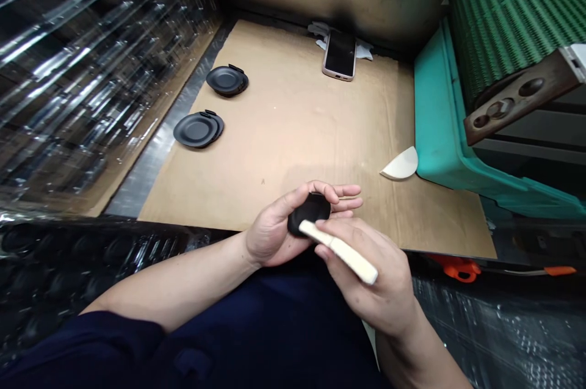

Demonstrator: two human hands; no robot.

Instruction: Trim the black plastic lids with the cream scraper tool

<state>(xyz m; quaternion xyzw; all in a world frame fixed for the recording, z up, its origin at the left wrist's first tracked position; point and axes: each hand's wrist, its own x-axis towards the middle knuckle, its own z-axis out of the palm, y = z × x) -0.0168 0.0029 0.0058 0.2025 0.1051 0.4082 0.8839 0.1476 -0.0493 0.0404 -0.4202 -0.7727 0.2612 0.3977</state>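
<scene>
Near the front edge of the cardboard sheet, my left hand (277,227) holds a small round black compact-like case (307,210), with thumb and fingers around its rim. My right hand (379,273) pinches a cream-coloured sponge pad (350,258), seen edge-on. The pad's far end is at the black case's face and seems to touch it. Two similar dark round cases, one farther back (224,79) and one nearer (196,129), lie at the left of the cardboard. A white half-round pad (401,164) lies to the right, beside the teal bin.
Cardboard (293,126) covers the worktop. A phone (339,56) rests on a crumpled cloth at the back. The teal bin (437,126) with green ridged sheets (517,16) bounds the right. Stacked clear plastic trays (91,53) stand left. Orange-handled scissors (460,268) lie near the front edge.
</scene>
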